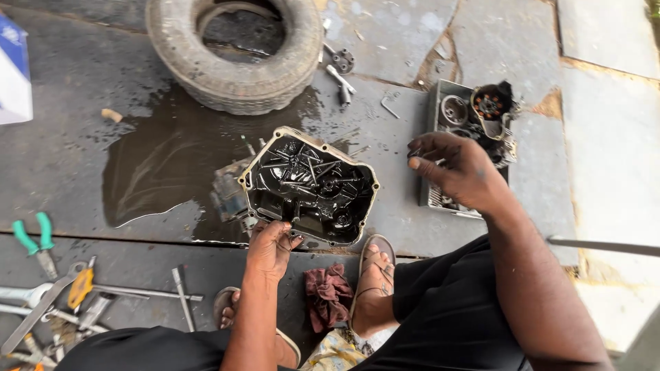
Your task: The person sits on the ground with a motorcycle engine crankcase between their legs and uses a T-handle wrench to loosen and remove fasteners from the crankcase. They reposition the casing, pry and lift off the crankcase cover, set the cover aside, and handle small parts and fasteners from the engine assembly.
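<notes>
Soft, even daylight falls on my work with barely any hard shadow, the oily puddle (172, 172) and the black engine cover (309, 187) throw back pale glare, focus stays sharp at centre, and the wide lens bends the edges.

Oily engine cover (309, 187) flat on wet floor (137, 172). Left hand (270, 249) gripping cover's near edge. Right hand (459, 170) right of cover, over metal parts tray (440, 110). Tyre (234, 51) beyond cover. Rag (328, 292) just below cover.
</notes>
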